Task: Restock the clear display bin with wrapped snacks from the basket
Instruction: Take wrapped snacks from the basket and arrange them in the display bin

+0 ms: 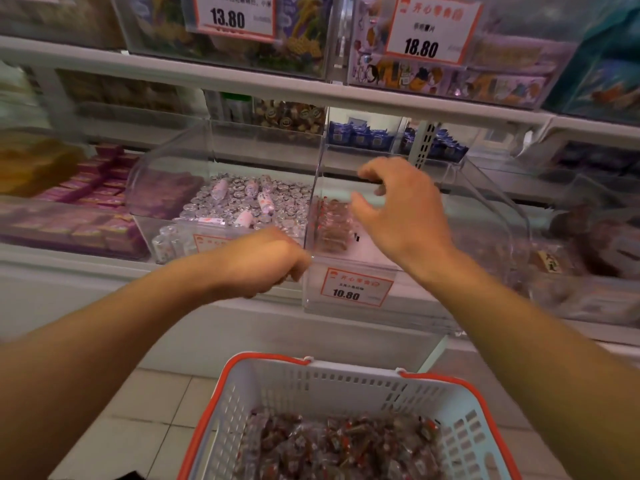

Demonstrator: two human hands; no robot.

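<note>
The clear display bin (pixel 408 258) sits on the shelf (pixel 242 327) at centre-right, w/ a red-bordered price tag (pixel 356 287) reading 10.80 on its front wall. Inside it, at the left side, is a small heap of dark red-brown wrapped snacks (pixel 334 221); most of the bin floor is bare.

The right hand (pixel 398 209) hovers above the bin opening, palm down, fingers spread and loosely bent, thumb apart from them: a wide grip, holding nothing that shows. The left hand (pixel 263 261) is curled at the bin's front-left corner, touching or just beside the clear wall. Its fingers are tucked under and out of sight, so I cannot tell whether that grip holds anything.

Below, near the bottom edge, a white basket (pixel 322 386) w/ an orange rim stands on the tiled floor (pixel 149 403), and holds a pile of the same red-brown wrapped snacks (pixel 343 445) (the task's supply).

Just left of the display bin, a second clear bin (pixel 166 174) holds silver-wrapped sweets (pixel 242 202) w/ a few pink-and-white rolls on top. Further left lie pink boxes (pixel 100 188). Behind, blue packets (pixel 360 136) sit in smaller bins. The upper shelf carries tags reading 13.80 (pixel 232 17) and 18.80 (pixel 429 31).
</note>
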